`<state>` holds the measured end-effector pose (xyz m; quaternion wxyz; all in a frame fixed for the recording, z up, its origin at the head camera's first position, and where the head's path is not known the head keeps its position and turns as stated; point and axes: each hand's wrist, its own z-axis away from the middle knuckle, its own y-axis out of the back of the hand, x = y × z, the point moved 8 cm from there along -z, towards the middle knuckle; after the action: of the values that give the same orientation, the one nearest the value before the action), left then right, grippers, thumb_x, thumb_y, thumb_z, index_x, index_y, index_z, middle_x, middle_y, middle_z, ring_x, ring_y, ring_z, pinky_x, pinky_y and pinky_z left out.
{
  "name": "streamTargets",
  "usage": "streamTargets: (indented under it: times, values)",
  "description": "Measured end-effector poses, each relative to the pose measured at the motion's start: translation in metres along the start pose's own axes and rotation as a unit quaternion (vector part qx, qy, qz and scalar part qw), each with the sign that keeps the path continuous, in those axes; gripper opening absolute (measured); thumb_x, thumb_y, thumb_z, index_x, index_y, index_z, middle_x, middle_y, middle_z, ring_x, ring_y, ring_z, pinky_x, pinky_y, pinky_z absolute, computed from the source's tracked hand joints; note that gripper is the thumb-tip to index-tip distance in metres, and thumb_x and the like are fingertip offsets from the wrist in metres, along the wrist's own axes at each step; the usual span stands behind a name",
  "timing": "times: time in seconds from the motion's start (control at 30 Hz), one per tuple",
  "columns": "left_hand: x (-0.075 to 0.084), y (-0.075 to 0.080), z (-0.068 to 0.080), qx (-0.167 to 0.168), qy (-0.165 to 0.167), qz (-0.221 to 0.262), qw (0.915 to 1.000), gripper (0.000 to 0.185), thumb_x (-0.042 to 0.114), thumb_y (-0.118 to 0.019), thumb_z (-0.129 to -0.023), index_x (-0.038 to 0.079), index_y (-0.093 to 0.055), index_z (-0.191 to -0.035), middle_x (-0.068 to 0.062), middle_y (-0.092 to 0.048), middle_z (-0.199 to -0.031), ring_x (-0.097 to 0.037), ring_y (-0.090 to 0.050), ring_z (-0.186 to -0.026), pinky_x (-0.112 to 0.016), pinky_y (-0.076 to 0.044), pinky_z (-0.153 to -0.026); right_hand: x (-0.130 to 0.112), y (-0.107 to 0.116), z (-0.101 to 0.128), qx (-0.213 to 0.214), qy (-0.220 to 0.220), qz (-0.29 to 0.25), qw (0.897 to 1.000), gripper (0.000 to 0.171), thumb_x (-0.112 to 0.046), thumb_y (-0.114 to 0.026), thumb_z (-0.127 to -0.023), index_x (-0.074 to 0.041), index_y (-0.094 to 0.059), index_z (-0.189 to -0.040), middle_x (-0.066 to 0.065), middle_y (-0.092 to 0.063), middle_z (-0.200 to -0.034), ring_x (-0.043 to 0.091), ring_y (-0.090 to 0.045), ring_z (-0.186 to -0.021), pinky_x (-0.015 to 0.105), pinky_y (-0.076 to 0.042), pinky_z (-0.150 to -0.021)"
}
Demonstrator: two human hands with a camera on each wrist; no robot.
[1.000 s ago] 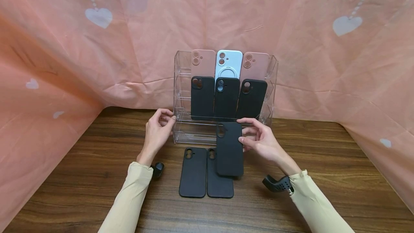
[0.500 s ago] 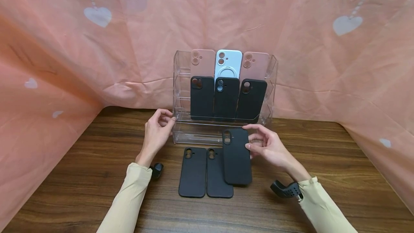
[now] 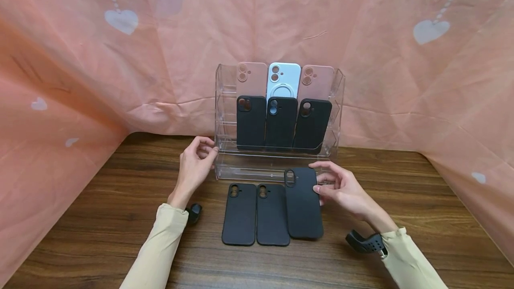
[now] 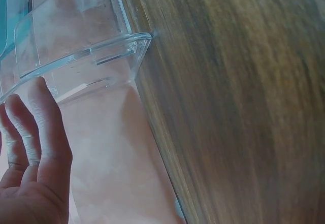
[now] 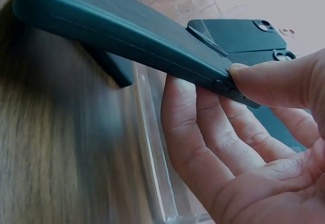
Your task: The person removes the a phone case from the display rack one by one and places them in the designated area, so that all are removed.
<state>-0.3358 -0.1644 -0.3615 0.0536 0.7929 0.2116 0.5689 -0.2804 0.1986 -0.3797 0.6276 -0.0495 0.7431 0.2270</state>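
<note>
My right hand [image 3: 337, 186] pinches a black phone case [image 3: 303, 203] by its right edge, thumb on top and fingers underneath [image 5: 203, 122], just over the wooden table [image 3: 100, 217]. It hangs beside two more black cases [image 3: 239, 213] [image 3: 272, 214] lying flat in a row. My left hand [image 3: 196, 162] holds the left front corner of a clear acrylic display stand [image 3: 225, 164], fingers against its wall [image 4: 30, 117]. The stand carries three black cases [image 3: 282, 121] on a middle tier and two pink cases [image 3: 251, 77] and a pale blue one [image 3: 284, 79] on top.
A pink cloth [image 3: 80, 57] with white hearts hangs behind and drapes over both sides of the table. The stand's lowest tier [image 3: 257, 168] holds nothing. Bare wood lies in front of the flat cases.
My right hand has carried the black case rightward and down, from over the middle flat case to a place beside it at the right end of the row. The left hand stayed put.
</note>
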Motion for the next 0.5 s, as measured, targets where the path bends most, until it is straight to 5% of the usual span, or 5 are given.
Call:
streamTargets:
  times: [0.5]
  values:
    - [0.0,0.0,0.0,-0.003,0.004,0.016,0.9999,0.014,0.013,-0.07,-0.094,0.009,-0.066,-0.106,-0.015,-0.072,-0.09,-0.036,-0.072,-0.076,-0.026,-0.06,-0.053,0.011,0.002,0.01,-0.009,-0.013,-0.006,1.0,0.05,0.002,-0.068,-0.094,0.002,-0.048,-0.139,-0.001,-0.065,-0.091,0.014,-0.067,-0.068,0.042,-0.065,-0.061]
